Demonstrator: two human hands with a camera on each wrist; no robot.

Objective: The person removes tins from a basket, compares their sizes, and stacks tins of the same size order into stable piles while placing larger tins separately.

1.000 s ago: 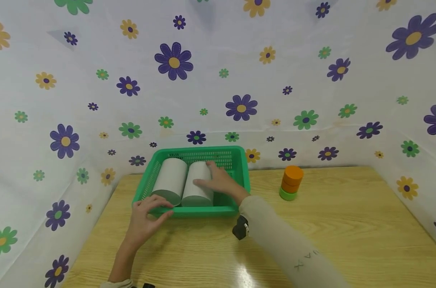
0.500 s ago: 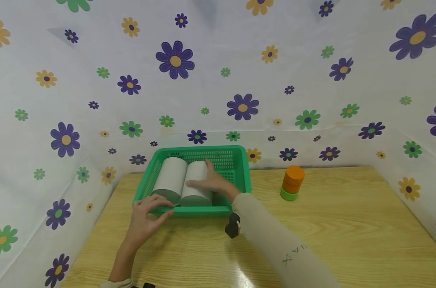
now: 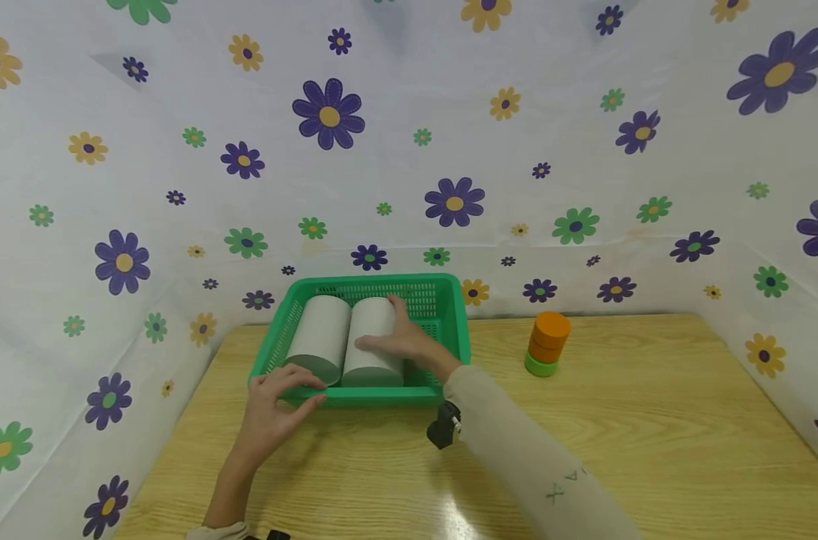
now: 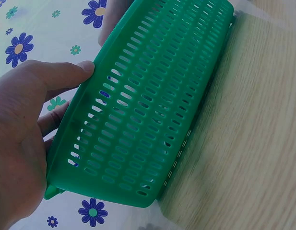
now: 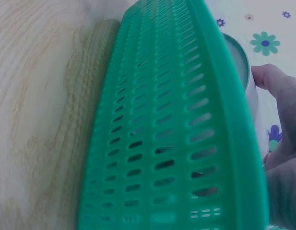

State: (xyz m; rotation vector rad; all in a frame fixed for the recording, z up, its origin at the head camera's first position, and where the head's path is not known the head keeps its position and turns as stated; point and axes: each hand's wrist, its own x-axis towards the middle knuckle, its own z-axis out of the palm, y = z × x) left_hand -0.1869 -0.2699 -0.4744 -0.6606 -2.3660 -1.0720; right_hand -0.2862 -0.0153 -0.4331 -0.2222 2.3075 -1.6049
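Note:
Two white cylinders lie side by side in a green plastic basket, their grey-green round ends toward me. Over the right-hand cylinder, my right hand spreads its grip, thumb across the top and fingers along the far right side. The left-hand cylinder leans along the basket's left wall. At the front left corner, my left hand holds the rim, with the thumb outside and the fingers over the inner edge. The left wrist view shows that thumb against the slotted basket wall.
On the wooden table, right of the basket, stands a small stack of orange discs on a green disc. A white flower-printed cloth rises behind and at both sides.
My right hand and the right-hand cylinder shifted slightly left, then came back right and a little away from me. The left hand has stayed on the rim.

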